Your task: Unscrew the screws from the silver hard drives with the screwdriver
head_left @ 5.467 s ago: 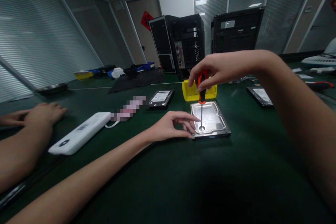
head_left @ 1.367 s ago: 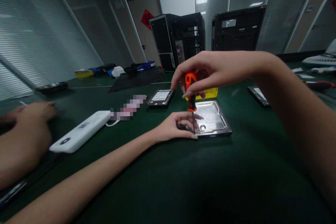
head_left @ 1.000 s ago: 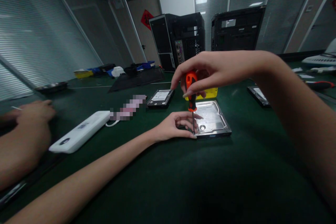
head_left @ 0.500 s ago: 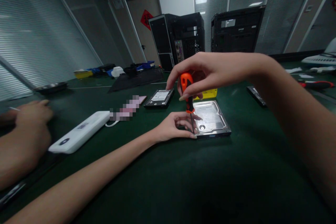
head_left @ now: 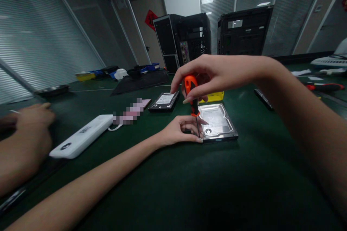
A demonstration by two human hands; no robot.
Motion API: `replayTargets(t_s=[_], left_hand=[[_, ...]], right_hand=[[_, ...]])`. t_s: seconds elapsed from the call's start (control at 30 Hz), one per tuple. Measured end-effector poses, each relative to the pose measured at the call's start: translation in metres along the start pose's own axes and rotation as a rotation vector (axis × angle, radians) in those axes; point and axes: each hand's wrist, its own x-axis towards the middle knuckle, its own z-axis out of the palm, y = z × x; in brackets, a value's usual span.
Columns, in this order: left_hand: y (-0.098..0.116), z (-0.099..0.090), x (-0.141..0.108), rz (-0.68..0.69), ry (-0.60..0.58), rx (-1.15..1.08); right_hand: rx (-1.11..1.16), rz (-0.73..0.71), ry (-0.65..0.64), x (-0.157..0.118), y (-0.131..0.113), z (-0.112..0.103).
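R hand point(head_left: 207, 74) has its fingers closed round the handle of an orange/blk screwdriver point(head_left: 192, 83), palm above, wrist bent down. Shaft runs down, top leaning a bit L; tip looks to meet the near-L corner of a hard drive point(head_left: 218, 118), though the exact contact pt is too small to see. Drive lies flat, shiny side up, on the green surface point(head_left: 168, 187), just R of the L hand point(head_left: 182, 130). L fingers curl at that same corner, thumb at the near edge, index reaching over the top; can't tell if they're clamped on or just bracing.

Handling (est.): drive prob. dense + fairly heavy for its size, stiff all over, no give. Smooth metal top likely slippery, so better held by the side edges than by the lid; insides prob. fragile, so no knocks or drops. Screwdriver prob. light, rigid; handle's the place to grip, thin shaft less so.

Nearby: yellow box point(head_left: 217, 96) just behind the drive, partly hidden by R hand; 2nd drive point(head_left: 165, 101) behind L hand, label up; white power bank point(head_left: 84, 136) farther L. Co-worker's hand point(head_left: 36, 117) at far L, well apart.
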Motion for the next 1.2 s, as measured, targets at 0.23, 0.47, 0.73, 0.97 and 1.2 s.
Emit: replayTargets(t_s=[0.23, 0.47, 0.73, 0.97, 1.2], left_hand=[[0.001, 0.0002, 0.0, -0.011, -0.011, -0.004], [0.0042, 0.0013, -0.0006, -0.022, 0.001, -0.027], [0.0022, 0.0016, 0.0001, 0.001, 0.0, -0.051], [0.0028, 0.002, 0.0006, -0.02, -0.004, -0.061], [0.0047, 0.0014, 0.0002, -0.027, -0.001, -0.047]], right_hand=[[0.015, 0.019, 0.02, -0.0012, -0.0018, 0.0019], [-0.015, 0.007, 0.008, 0.0018, -0.0006, 0.0023], [0.015, 0.007, 0.004, 0.0057, -0.0007, 0.003], [0.008, 0.016, 0.008, 0.0048, -0.0022, 0.0023], [0.023, 0.014, 0.014, 0.0048, -0.0034, 0.0031]])
